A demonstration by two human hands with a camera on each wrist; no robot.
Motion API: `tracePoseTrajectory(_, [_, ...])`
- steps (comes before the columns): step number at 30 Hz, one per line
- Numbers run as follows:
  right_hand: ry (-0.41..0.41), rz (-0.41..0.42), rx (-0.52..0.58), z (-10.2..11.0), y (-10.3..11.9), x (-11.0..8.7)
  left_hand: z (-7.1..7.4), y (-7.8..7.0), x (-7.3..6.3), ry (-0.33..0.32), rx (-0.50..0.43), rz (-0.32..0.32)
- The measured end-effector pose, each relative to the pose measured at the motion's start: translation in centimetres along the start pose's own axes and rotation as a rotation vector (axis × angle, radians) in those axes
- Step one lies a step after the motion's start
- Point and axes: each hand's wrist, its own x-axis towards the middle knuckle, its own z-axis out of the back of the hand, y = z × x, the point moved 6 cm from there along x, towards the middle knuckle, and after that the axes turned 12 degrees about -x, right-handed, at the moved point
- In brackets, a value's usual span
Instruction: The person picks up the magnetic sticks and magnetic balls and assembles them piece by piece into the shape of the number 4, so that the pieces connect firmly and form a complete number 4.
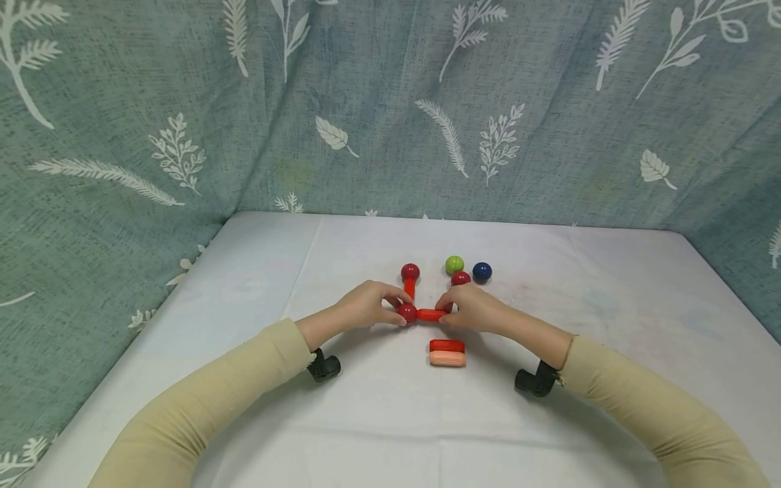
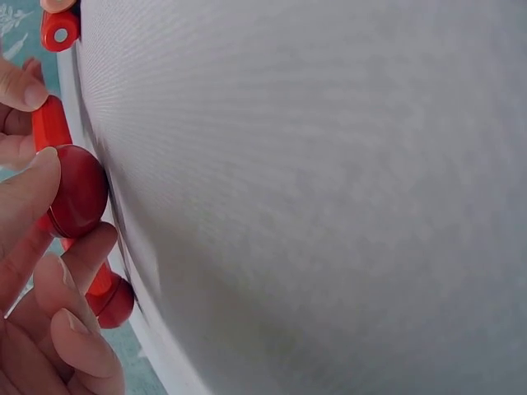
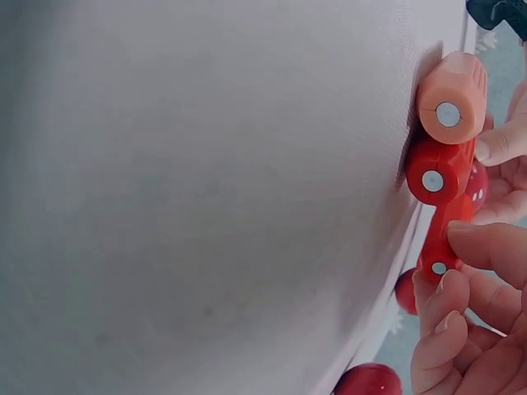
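Note:
My left hand [image 1: 371, 305] pinches a dark red ball [image 1: 407, 313] between thumb and fingers, low over the white tabletop. The right hand [image 1: 477, 308] pinches a red magnetic stick [image 1: 430, 315], whose left end meets that ball. A round metal disc shows in the stick's free end in the right wrist view. From the same ball a second red stick [image 1: 409, 291] runs away toward the back, with another red ball [image 1: 410, 272] at its far end. Together these parts form an L shape.
Nearer the front lie a red stick [image 1: 447, 346] and a peach stick [image 1: 447, 358], side by side. Behind the right hand sit a green ball [image 1: 454, 265], a dark blue ball [image 1: 482, 272] and a red ball [image 1: 460, 278]. A leaf-patterned curtain [image 1: 378, 122] hangs behind the table.

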Motion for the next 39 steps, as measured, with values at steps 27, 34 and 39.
tracePoseTrajectory(27, [-0.024,-0.030,0.028,1.1,-0.8,-0.6,-0.3,0.3,0.4,0.028,-0.049,0.024])
tracePoseTrajectory(34, [-0.076,-0.119,0.074,3.2,-3.2,-1.3,-0.3,0.3,0.5,0.027,-0.047,0.028])
tracePoseTrajectory(39, [-0.094,-0.194,0.132,3.6,-5.1,-1.2,-0.2,0.3,0.4,0.023,-0.035,0.040])
